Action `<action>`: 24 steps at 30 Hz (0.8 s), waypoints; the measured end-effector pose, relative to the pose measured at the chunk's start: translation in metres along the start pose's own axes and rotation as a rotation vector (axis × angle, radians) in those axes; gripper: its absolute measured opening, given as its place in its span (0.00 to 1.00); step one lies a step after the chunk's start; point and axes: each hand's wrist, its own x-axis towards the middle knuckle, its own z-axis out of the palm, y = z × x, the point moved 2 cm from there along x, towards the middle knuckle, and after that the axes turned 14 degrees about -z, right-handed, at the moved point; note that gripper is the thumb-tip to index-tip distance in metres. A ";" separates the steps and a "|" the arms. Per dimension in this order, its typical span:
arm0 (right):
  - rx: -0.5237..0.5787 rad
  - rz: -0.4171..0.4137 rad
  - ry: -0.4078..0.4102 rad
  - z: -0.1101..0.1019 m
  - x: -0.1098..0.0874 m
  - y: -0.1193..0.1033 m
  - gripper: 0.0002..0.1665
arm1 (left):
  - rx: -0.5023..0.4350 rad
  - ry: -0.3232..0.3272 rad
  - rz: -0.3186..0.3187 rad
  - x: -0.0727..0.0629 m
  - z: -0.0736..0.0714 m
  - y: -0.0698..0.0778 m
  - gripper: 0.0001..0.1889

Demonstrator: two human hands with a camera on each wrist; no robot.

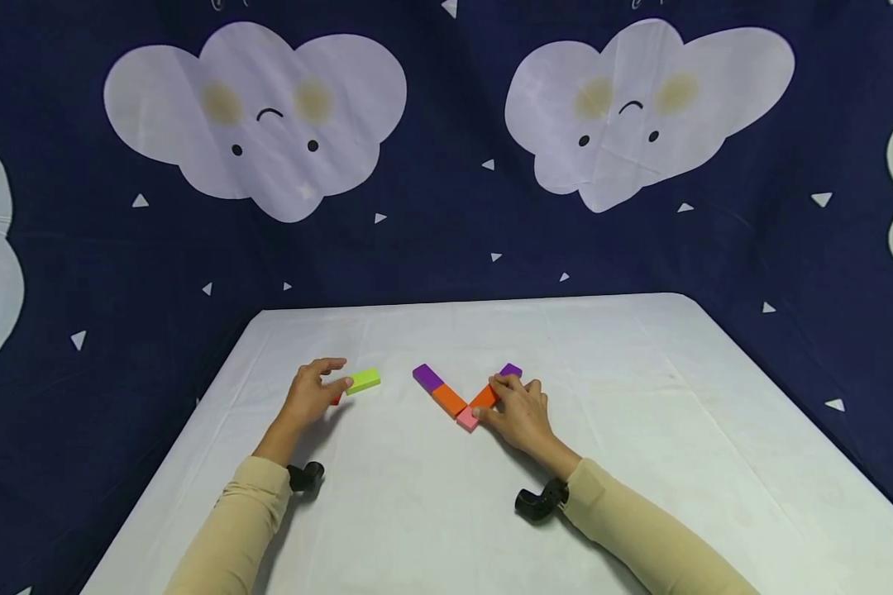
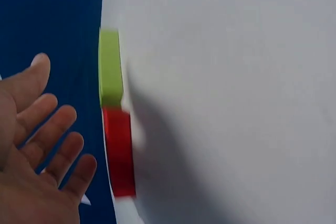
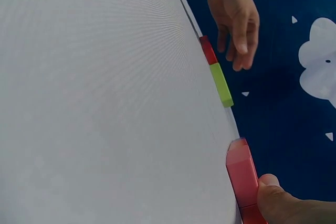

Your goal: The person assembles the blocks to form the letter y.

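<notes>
The pink block (image 1: 465, 421) lies at the point of a V on the table, near its middle, and seems to serve as the corner where both rows meet. Up one branch run the left orange block (image 1: 449, 401) and left purple block (image 1: 427, 378); up the other, the right orange block (image 1: 484, 397) and right purple block (image 1: 511, 369), so the colours mirror each other, which looks deliberate.

The right hand (image 1: 522, 413) bends over that second branch, thumb at the pink block and forefinger farther up, probably to steady the row along its length. Whether it pinches a block or only presses, I cannot tell.

Off to the left, the lime block (image 1: 363, 381) and the red block (image 1: 336, 399) lie end to end, well apart from the V. The left hand (image 1: 312, 395) hangs just above them, fingers parted and holding nothing; a gap shows in both wrist views. The two hands are well apart, each by its own group.

Beige sleeves (image 1: 628, 516) reach across the white table (image 1: 603, 330), and a dark blue cloth (image 1: 446, 248) with clouds hangs behind.
</notes>
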 end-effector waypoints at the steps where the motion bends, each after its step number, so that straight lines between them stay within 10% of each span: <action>1: -0.003 -0.004 0.002 0.000 0.000 0.000 0.40 | 0.007 -0.006 -0.008 0.001 -0.003 -0.003 0.24; 24: 0.009 0.002 0.003 -0.001 -0.001 0.000 0.39 | 0.048 -0.158 0.033 0.013 -0.023 -0.044 0.23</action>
